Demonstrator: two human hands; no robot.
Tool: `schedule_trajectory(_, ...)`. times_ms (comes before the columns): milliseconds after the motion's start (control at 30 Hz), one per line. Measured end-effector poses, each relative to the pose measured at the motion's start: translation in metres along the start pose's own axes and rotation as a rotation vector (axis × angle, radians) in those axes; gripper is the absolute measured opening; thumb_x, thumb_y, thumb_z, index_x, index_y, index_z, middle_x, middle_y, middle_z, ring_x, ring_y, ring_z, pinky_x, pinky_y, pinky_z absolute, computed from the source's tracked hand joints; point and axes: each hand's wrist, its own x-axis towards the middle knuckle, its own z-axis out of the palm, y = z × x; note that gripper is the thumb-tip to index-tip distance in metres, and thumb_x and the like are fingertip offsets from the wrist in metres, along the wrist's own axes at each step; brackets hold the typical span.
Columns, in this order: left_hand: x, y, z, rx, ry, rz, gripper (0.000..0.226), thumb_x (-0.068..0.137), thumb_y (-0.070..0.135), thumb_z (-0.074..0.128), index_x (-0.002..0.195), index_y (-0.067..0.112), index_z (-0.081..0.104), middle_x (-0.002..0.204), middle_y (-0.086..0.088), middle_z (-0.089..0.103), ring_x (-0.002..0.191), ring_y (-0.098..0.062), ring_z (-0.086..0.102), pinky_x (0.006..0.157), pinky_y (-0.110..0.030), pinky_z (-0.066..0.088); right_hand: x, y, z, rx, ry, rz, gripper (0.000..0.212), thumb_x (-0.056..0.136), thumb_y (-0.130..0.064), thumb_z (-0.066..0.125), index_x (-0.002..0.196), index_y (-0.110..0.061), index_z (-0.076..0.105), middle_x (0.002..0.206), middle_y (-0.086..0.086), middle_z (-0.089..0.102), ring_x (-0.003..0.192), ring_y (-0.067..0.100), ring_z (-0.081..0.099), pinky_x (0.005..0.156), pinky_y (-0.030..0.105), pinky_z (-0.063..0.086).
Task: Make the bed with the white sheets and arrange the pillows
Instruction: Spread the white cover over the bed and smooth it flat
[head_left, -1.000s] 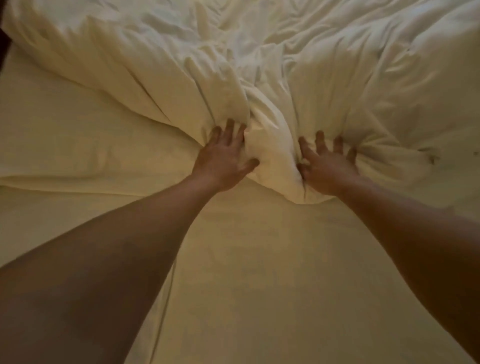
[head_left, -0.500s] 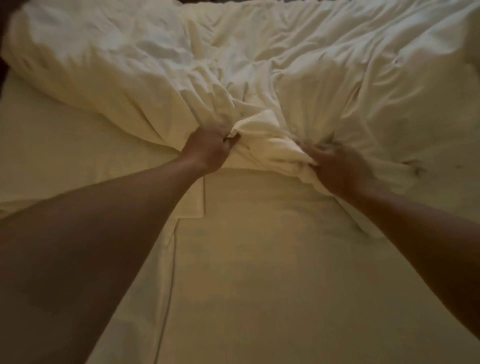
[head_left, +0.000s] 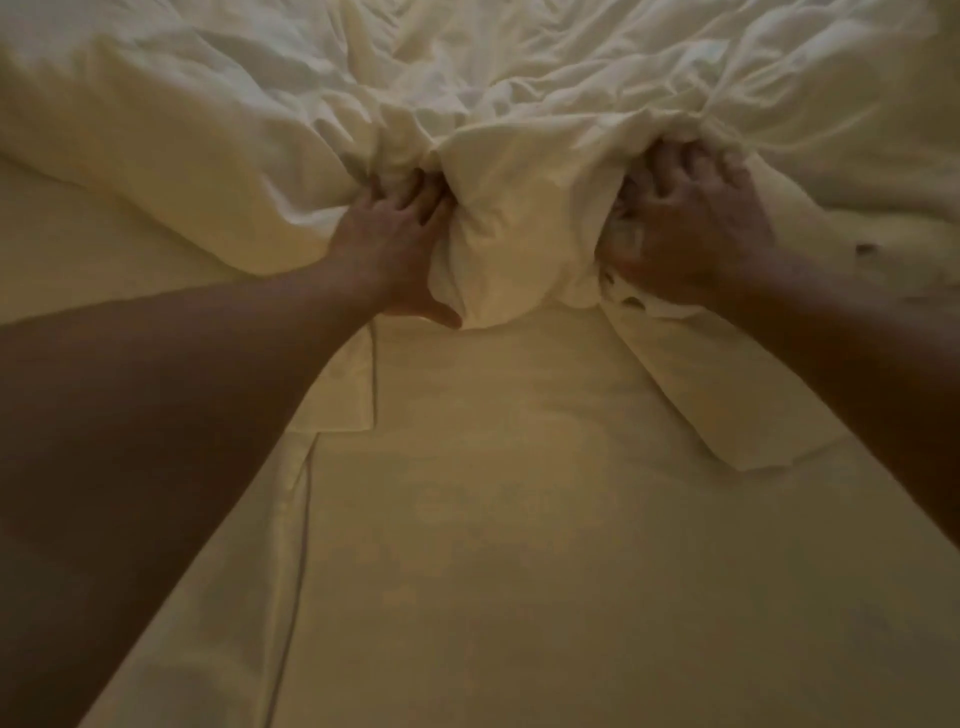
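Two hands work at the near edge of the crumpled white sheets (head_left: 218, 135), which fill the head view from 9 through 12 to 3 o'clock. We see the left hand (head_left: 389, 249), toward 11 o'clock of centre, with its fingers curled into the fabric and its thumb lying under the bunch. The right hand (head_left: 685, 228), toward 1 o'clock, clutches the same edge with bent fingers. Between them a thick fold (head_left: 519, 239) bulges toward us. We note the flat lower sheet (head_left: 519, 545) spread from centre to 6 o'clock, with both forearms above it.
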Motion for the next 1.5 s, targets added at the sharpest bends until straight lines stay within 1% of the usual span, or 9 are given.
schedule_trajectory(133,0.005,0.005,0.003,0.091,0.088,-0.003,0.113,0.078,0.065,0.071,0.161,0.015,0.014,0.169,-0.008,0.013,0.154,-0.026,0.016,0.117,-0.053,0.026,-0.021,0.01,0.036,-0.073,-0.165,-0.101,0.142,0.067,-0.093,0.052,0.157,-0.013,-0.023,0.163,0.022,-0.025,0.151,0.043,-0.02,0.119,0.061,-0.011)
schedule_trajectory(233,0.001,0.015,0.0,-0.022,0.172,0.002,0.061,0.099,0.032,0.053,0.154,0.012,0.036,0.16,-0.011,0.035,0.146,-0.032,0.033,0.103,-0.053,0.042,-0.023,0.007,0.044,-0.112,-0.139,-0.081,0.108,0.091,-0.051,0.061,0.16,-0.005,-0.008,0.166,0.026,-0.012,0.151,0.051,-0.005,0.119,0.066,-0.002)
schedule_trajectory(367,-0.042,0.023,0.007,-0.146,0.201,0.0,0.07,0.103,0.032,0.043,0.161,0.008,0.012,0.165,-0.018,0.023,0.147,-0.039,0.031,0.109,-0.055,0.037,-0.042,-0.006,0.028,0.06,-0.207,-0.005,0.076,0.102,-0.026,0.042,0.16,-0.005,-0.003,0.166,0.023,-0.007,0.15,0.052,-0.001,0.12,0.068,0.009)
schedule_trajectory(800,-0.214,0.054,-0.059,-0.569,0.405,-0.086,0.03,0.081,0.001,0.06,0.108,-0.003,0.073,0.118,-0.016,0.073,0.12,-0.043,0.063,0.107,-0.059,0.042,-0.205,0.0,-0.065,0.058,-0.109,-0.258,0.035,0.078,0.004,0.065,0.106,-0.016,0.073,0.127,0.015,0.068,0.124,0.04,0.059,0.107,0.069,0.034)
schedule_trajectory(967,-0.233,0.031,-0.118,-0.55,0.346,-0.091,0.027,0.085,0.003,0.067,0.11,0.0,0.075,0.116,-0.019,0.073,0.117,-0.039,0.066,0.101,-0.055,0.049,-0.241,0.008,-0.125,0.333,-0.058,-0.116,0.038,0.07,0.011,0.068,0.097,-0.012,0.056,0.085,0.007,0.058,0.078,0.032,0.052,0.063,0.041,0.044)
schedule_trajectory(1100,-0.239,0.041,-0.128,-0.64,0.243,-0.252,0.035,0.1,0.013,0.058,0.133,0.005,0.064,0.144,-0.012,0.059,0.142,-0.033,0.044,0.114,-0.042,0.036,-0.243,-0.006,-0.144,0.422,-0.116,0.174,0.062,0.081,-0.013,0.073,0.134,-0.017,0.042,0.09,0.013,0.062,0.082,0.038,0.06,0.069,0.043,0.049)
schedule_trajectory(1233,-0.243,0.091,-0.133,-1.012,0.245,-0.732,0.053,0.096,0.026,0.064,0.143,0.007,0.047,0.15,-0.013,0.049,0.135,-0.034,0.047,0.11,-0.038,0.036,-0.218,0.003,-0.168,0.38,-0.083,0.146,0.022,0.089,-0.017,0.068,0.111,-0.016,0.07,0.106,0.019,0.065,0.1,0.042,0.062,0.083,0.045,0.051)
schedule_trajectory(1400,-0.222,0.121,-0.121,-1.479,-0.148,-1.006,0.044,0.09,0.034,0.064,0.127,0.012,0.059,0.127,-0.01,0.064,0.115,-0.032,0.062,0.102,-0.043,0.052,-0.151,0.045,-0.216,0.215,0.41,0.494,0.034,0.095,-0.018,0.051,0.129,-0.012,0.054,0.138,0.02,0.05,0.127,0.043,0.048,0.1,0.05,0.041)
schedule_trajectory(1500,-0.199,0.13,-0.123,-1.758,-0.283,-0.935,0.021,0.099,0.029,0.061,0.109,0.011,0.059,0.103,-0.004,0.064,0.097,-0.025,0.063,0.097,-0.041,0.054,-0.126,0.064,-0.21,0.316,0.226,0.742,0.068,0.097,-0.063,0.043,0.127,-0.004,0.06,0.132,0.023,0.059,0.122,0.041,0.057,0.099,0.049,0.048)
